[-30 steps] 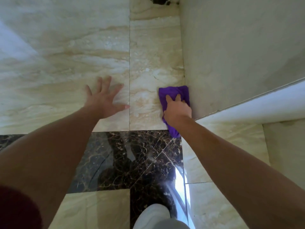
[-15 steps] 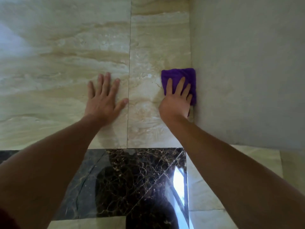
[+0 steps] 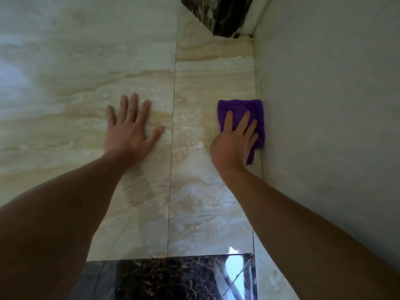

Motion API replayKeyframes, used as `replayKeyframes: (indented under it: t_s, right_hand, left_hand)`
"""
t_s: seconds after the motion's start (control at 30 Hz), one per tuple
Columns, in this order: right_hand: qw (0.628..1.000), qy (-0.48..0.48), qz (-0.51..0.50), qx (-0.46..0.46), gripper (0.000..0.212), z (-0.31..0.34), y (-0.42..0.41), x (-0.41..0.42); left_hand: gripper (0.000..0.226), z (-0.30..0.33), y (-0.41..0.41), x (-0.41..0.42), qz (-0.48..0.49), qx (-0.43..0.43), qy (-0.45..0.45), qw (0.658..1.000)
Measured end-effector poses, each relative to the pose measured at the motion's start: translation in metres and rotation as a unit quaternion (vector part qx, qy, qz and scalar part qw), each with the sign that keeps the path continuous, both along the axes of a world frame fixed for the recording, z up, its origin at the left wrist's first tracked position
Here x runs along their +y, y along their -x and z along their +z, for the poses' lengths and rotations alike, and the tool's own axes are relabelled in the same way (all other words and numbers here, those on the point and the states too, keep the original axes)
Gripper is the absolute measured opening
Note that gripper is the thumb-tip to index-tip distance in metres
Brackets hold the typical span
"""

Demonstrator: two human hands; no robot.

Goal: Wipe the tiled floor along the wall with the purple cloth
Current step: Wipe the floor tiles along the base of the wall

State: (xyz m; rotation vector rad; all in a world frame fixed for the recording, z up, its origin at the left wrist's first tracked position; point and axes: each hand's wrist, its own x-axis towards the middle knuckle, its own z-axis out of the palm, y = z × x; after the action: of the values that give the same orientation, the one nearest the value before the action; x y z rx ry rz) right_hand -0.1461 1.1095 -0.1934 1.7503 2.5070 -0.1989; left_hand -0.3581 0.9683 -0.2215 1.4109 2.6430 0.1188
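A folded purple cloth (image 3: pixel 242 108) lies flat on the beige marbled floor tile (image 3: pixel 207 87), its right edge touching the base of the pale wall (image 3: pixel 324 105). My right hand (image 3: pixel 234 144) presses down on the cloth with fingers spread over it. My left hand (image 3: pixel 129 131) rests palm-down, fingers apart, on the neighbouring beige tile to the left of the grout line, holding nothing.
A dark brown veined tile band (image 3: pixel 173 278) crosses the floor near me, with a bright reflection on it. Another dark tile (image 3: pixel 218 14) sits at the far corner where the wall ends. Wide beige floor (image 3: pixel 65 61) stretches left.
My right hand has pushed the cloth forward along the wall, away from the dark tile band. My left hand shifted forward too and stays flat on the floor.
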Motion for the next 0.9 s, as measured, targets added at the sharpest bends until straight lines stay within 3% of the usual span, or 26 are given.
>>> replayKeyframes:
  t_s: [0.53,0.7,0.9]
  right_hand:
    - [1.000,0.006,0.006,-0.008,0.073,0.002,0.084,0.116]
    - [0.997,0.051,0.034,-0.044,0.070,0.014,0.121,0.177]
    - [0.992,0.091,0.088,-0.002,0.069,0.039,0.125,0.232]
  left_hand:
    - [0.082,-0.013,0.001,-0.005,0.006,0.022,-0.023,0.999]
    - [0.082,-0.008,0.004,-0.003,0.007,0.020,-0.011,1.000]
    - [0.081,-0.005,0.004,-0.001,0.009,0.018,-0.006,1.000]
